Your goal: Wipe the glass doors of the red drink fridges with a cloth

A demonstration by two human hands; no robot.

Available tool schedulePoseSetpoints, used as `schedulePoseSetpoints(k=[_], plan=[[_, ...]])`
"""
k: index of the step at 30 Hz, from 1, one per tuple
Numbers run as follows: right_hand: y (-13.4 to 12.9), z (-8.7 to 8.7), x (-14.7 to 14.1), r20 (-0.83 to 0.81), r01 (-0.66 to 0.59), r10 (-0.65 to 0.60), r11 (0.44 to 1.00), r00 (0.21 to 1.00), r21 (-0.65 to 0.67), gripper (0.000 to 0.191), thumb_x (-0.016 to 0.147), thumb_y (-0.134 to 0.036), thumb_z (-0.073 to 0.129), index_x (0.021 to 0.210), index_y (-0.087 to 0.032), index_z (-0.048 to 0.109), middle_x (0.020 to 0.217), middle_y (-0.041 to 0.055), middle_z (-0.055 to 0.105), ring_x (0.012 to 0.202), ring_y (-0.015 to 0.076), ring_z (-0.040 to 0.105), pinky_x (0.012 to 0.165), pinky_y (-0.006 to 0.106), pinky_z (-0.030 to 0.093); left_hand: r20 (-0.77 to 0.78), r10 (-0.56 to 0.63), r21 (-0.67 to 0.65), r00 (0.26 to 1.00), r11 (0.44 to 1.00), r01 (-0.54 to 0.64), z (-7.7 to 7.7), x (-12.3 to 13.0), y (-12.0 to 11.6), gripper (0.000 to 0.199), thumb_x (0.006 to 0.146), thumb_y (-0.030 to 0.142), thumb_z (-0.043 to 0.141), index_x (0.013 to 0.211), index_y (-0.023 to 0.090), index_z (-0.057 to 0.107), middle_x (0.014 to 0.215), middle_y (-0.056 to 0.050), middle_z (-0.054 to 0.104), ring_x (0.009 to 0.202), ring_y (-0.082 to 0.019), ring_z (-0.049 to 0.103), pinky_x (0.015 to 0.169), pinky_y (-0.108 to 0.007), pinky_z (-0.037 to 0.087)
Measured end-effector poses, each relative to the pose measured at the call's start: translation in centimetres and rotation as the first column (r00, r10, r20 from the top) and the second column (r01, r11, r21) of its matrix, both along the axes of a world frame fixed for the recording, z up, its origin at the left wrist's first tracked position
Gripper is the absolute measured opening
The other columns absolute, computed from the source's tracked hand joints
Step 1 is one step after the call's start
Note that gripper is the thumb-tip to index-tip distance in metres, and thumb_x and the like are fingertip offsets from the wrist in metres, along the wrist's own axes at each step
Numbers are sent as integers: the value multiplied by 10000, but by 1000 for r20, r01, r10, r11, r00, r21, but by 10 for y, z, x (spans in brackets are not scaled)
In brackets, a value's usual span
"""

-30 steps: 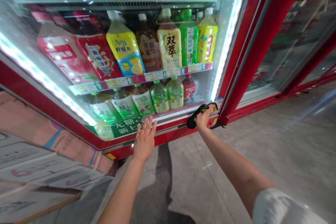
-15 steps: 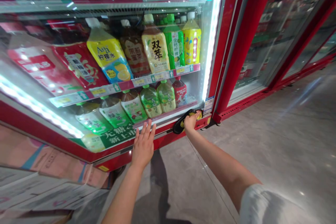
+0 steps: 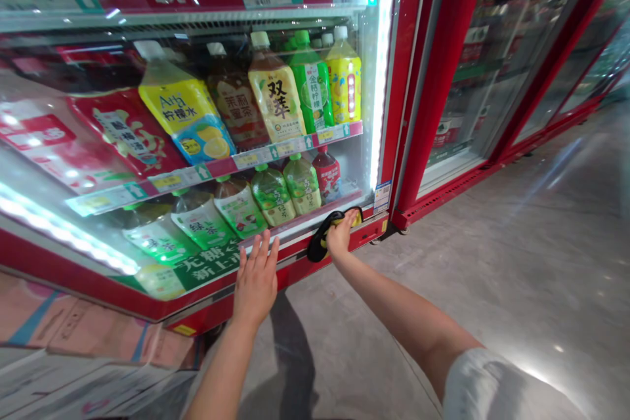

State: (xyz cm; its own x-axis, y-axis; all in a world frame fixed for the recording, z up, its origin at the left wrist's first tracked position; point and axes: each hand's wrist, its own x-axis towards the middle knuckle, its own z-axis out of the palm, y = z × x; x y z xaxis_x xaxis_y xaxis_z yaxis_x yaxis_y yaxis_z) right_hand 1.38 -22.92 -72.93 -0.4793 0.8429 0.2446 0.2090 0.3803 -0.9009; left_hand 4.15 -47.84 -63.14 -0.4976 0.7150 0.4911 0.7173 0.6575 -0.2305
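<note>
My right hand [image 3: 341, 236] is closed on a black and yellow pad [image 3: 321, 239], pressed against the lower right of the glass door on a red drinks cooler [image 3: 361, 231]. The pad's exact kind is not clear. Further left, my left hand [image 3: 256, 282] lies flat with its fingers stretched upward at the door's bottom edge; it holds nothing. Behind the glass, green-labelled tea bottles [image 3: 236, 210] stand on the lowest shelf, and a yellow lemon-drink bottle [image 3: 184, 111] leads the row above.
Stacked cardboard boxes [image 3: 88, 328] sit against the cooler's left side. More red-framed coolers [image 3: 443, 79] line up to the right. Grey polished floor [image 3: 492, 262] stretches in front, and a small label [image 3: 382, 197] is stuck at the door's lower right corner.
The view has shifted, so the cooler appears further left. My right hand and the pad have slid slightly left along the door's bottom. My left hand stays flat at the edge.
</note>
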Motion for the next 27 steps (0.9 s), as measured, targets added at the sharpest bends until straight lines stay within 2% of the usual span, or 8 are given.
schedulePoseSetpoints(k=[5, 8, 11, 16, 18, 21, 24, 27], plan=[[28, 6, 0, 55, 1, -2, 1000, 998, 12, 594, 970, -133, 357, 1554, -27, 321, 1559, 289, 415, 1477, 383, 380, 1183, 655, 332, 39, -4, 6, 999, 1000, 4, 0, -6, 3, 847, 900, 59, 459, 1652, 220, 103, 1693, -117, 164, 1566, -300, 179, 1267, -585, 257], [56, 12, 6, 101, 41, -42, 999, 994, 16, 425, 1001, -355, 603, 1382, -172, 560, 1421, 141, 573, 1236, 295, 600, 1030, 543, 524, 24, 0, 30, 1000, 1000, 0, 8, -6, 4, 835, 917, 87, 462, 1653, 223, 92, 1703, -105, 119, 1572, -303, 147, 1271, -596, 243], [42, 12, 3, 138, 14, -16, 1000, 990, 18, 446, 1006, -317, 554, 1421, -155, 541, 1449, 181, 558, 1291, 328, 575, 1063, 548, 504, -1, 8, 38, 1000, 999, -8, 13, -5, 1, 810, 937, 96, 446, 1653, 224, 90, 1703, -107, 146, 1573, -302, 149, 1268, -601, 250], [21, 13, -1, 128, 22, -19, 1000, 992, -17, 670, 928, -116, 347, 1564, 67, 243, 1569, 336, 381, 1515, 377, 325, 1211, 604, 309, -6, 15, 26, 1000, 1000, -14, 9, -5, 2, 784, 948, 95, 439, 1652, 211, 114, 1697, -125, 179, 1567, -322, 187, 1245, -606, 299], [41, 17, 7, 109, 75, -72, 997, 991, -27, 590, 976, -132, 350, 1546, 18, 323, 1557, 311, 409, 1477, 367, 379, 1208, 598, 319, -2, 14, 23, 1000, 1000, -14, 10, -4, 5, 780, 953, 98, 439, 1652, 211, 113, 1697, -127, 182, 1566, -324, 195, 1243, -601, 304], [64, 25, 21, 104, 110, -106, 994, 989, -26, 430, 1009, -328, 580, 1411, -180, 542, 1465, 153, 543, 1288, 295, 569, 1089, 550, 480, -5, 11, 15, 1000, 1000, -11, 13, -2, 4, 783, 955, 92, 431, 1653, 215, 98, 1696, -130, 198, 1569, -319, 191, 1250, -603, 284], [34, 29, 19, 133, 68, -64, 997, 989, -28, 469, 1012, -243, 509, 1461, -110, 491, 1530, 215, 476, 1396, 365, 481, 1134, 588, 435, 1, 30, 5, 1000, 1000, -30, 12, -2, -2, 791, 949, 87, 432, 1653, 225, 98, 1692, -132, 221, 1567, -318, 208, 1254, -610, 266], [-38, 26, 9, 152, -34, 35, 999, 988, -9, 659, 921, -104, 394, 1544, 79, 284, 1641, 331, 248, 1555, 409, 213, 1229, 578, 308, 10, 59, -5, 998, 998, -59, 8, -4, -6, 790, 947, 87, 439, 1652, 221, 109, 1688, -143, 227, 1559, -329, 238, 1243, -615, 286]])
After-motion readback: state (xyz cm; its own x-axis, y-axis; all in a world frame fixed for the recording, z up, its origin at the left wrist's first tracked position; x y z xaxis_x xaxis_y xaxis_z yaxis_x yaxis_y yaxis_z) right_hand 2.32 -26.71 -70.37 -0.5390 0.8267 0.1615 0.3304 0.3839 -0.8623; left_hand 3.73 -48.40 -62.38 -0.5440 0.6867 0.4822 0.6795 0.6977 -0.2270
